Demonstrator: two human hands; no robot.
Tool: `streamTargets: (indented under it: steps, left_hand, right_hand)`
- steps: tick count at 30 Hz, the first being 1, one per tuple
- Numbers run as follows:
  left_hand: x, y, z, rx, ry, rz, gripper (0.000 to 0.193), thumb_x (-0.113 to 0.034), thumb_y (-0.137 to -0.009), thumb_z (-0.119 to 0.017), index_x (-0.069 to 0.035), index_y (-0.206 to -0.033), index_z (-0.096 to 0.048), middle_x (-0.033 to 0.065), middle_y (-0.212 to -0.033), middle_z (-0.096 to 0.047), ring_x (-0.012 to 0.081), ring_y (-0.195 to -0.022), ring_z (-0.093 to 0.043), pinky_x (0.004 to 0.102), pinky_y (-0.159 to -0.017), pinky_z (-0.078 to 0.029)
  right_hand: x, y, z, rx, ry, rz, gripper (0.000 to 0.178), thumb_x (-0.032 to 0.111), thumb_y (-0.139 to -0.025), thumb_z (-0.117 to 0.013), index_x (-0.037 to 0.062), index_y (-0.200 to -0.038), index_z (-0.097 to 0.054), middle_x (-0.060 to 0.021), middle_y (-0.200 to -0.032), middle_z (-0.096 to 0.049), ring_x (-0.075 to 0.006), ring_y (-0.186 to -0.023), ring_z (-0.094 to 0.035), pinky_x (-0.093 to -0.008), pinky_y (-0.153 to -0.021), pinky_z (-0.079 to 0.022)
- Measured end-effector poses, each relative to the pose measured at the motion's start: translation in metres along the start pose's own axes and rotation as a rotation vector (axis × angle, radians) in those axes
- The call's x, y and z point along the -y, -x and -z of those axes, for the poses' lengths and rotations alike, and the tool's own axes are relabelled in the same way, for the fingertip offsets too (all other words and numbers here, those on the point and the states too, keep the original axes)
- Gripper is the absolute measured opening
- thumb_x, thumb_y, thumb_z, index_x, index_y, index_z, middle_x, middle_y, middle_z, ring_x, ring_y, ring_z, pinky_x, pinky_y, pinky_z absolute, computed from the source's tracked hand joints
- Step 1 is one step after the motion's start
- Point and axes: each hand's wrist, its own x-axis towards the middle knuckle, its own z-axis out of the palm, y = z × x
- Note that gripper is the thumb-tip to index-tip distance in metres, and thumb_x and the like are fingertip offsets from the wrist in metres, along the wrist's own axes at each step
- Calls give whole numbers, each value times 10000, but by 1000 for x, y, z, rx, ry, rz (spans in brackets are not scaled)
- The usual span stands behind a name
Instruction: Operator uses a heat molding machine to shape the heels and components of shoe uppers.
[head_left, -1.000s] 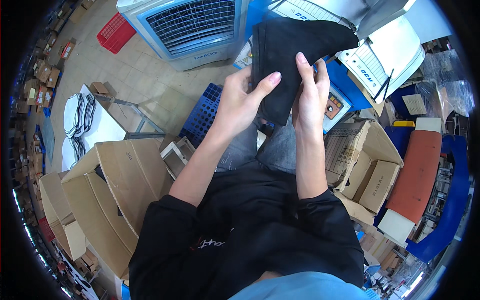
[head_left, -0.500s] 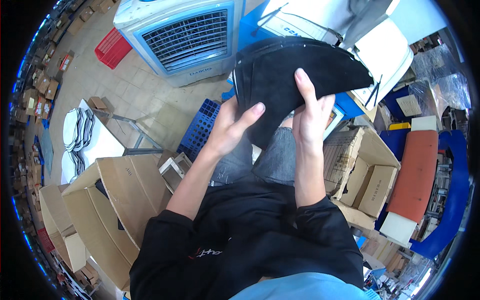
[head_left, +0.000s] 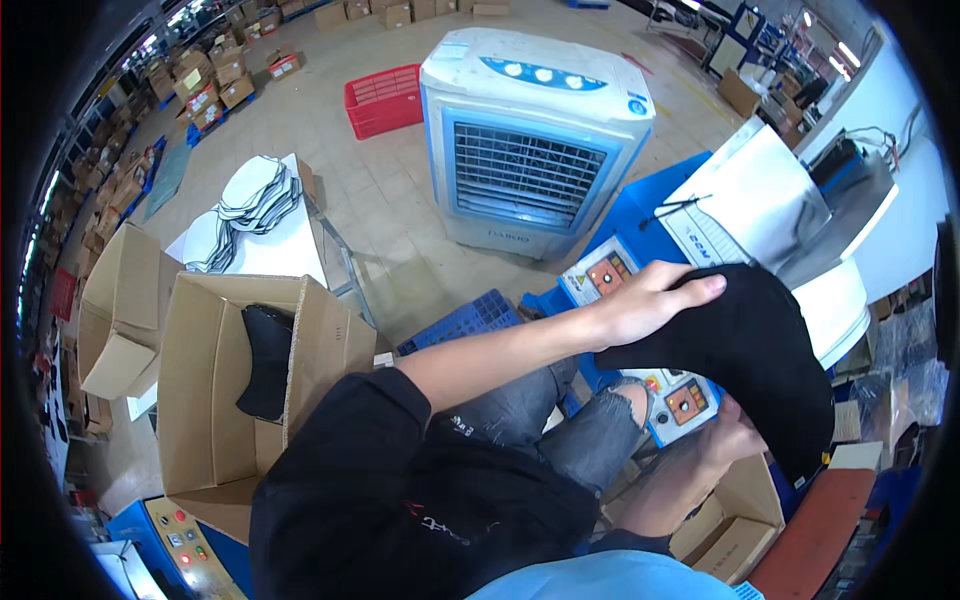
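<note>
A curved black fabric piece [head_left: 770, 350], perhaps several layers thick, is held up on my right side in front of the blue-and-white machine. My left hand [head_left: 655, 300] reaches across and grips its upper left edge, with the thumb lying on top. On the lower side my right hand [head_left: 733, 437] holds the inner edge; its fingers are partly hidden behind the black piece. Inside the tall cardboard box [head_left: 225, 400] on my left stand similar dark curved pieces [head_left: 266, 360].
A white table [head_left: 305, 240] at the left carries stacked white pieces with dark edges [head_left: 255, 195]. Beyond are an air cooler [head_left: 530, 170] and a red crate [head_left: 385, 105]. A blue crate [head_left: 460, 322] lies by my legs; an open carton [head_left: 735, 515] and orange-red pad [head_left: 815, 540] are at right.
The view has turned left, showing more of the cooler and the inside of the left box. The black fabric has moved right and now hangs curved, with my left arm stretched across.
</note>
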Motion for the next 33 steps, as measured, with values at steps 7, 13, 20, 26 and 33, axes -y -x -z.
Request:
streamTargets:
  steps: [7,13,20,26,33]
  left_hand:
    - [3,-15,-1,599,-207,372,684,-540,-951,-361,43,-1287,-481,161,-1281,-525,203,-1197,-475,303,-1023,-341]
    - [-18,1,-3,507,-597,260,582,-506,-970,-326,18,-1066,-561,129,-941,-592,229,-946,-566,353,-843,-431]
    - [-49,35,-11,310,-694,-189,641,-493,-917,-478,98,-1164,-451,253,-995,-576,321,-1007,-561,408,-860,-421]
    - [-51,65,9,278,-771,-63,665,-341,-865,-619,139,-1245,-357,285,-985,-578,394,-928,-593,419,-810,-468]
    - [-59,115,52,-201,-792,3,607,-336,-848,-637,108,-1203,-425,272,-1082,-571,336,-1027,-578,398,-885,-449]
  right_hand:
    - [-56,-56,49,635,-166,-70,508,278,-807,-673,-56,-1147,-498,-226,-1129,-538,-320,-1061,-539,-388,-953,-406]
    - [25,-11,16,-45,-263,92,612,394,-803,-706,-83,-1147,-540,-141,-1057,-607,-208,-898,-606,-319,-781,-491]
    - [31,-23,-1,-72,-347,-117,462,289,-885,-610,-85,-1143,-528,-161,-1091,-599,-214,-942,-605,-328,-824,-493]
    - [48,-9,-24,231,-574,-164,558,335,-852,-648,-92,-1178,-500,-160,-1103,-595,-238,-991,-595,-344,-864,-481]
    - [17,21,-97,738,-668,-293,392,336,-865,-611,-48,-940,-588,-138,-844,-633,-166,-810,-598,-296,-723,-453]
